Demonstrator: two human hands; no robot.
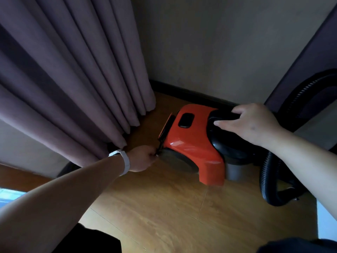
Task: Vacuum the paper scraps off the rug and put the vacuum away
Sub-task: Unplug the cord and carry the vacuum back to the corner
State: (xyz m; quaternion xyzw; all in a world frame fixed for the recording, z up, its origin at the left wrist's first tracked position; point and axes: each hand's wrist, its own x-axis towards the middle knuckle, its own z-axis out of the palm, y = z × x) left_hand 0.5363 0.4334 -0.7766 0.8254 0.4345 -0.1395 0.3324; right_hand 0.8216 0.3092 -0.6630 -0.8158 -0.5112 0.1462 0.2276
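In a room corner on wood-look floor (164, 207), w/ purple curtain (69, 70) at left & beige wall (218, 42) behind, the orange vacuum (191, 143) sits just beside the dark baseboard (191, 92); its black ribbed hose (269, 176) loops at right. No brand or writing readable on the body. Right hand (255, 123) wraps the black top handle (224, 114); left hand (142, 157), white wristband (125, 161), is clenched on sth small & dark at the vac's rear edge — too blurred to ID.
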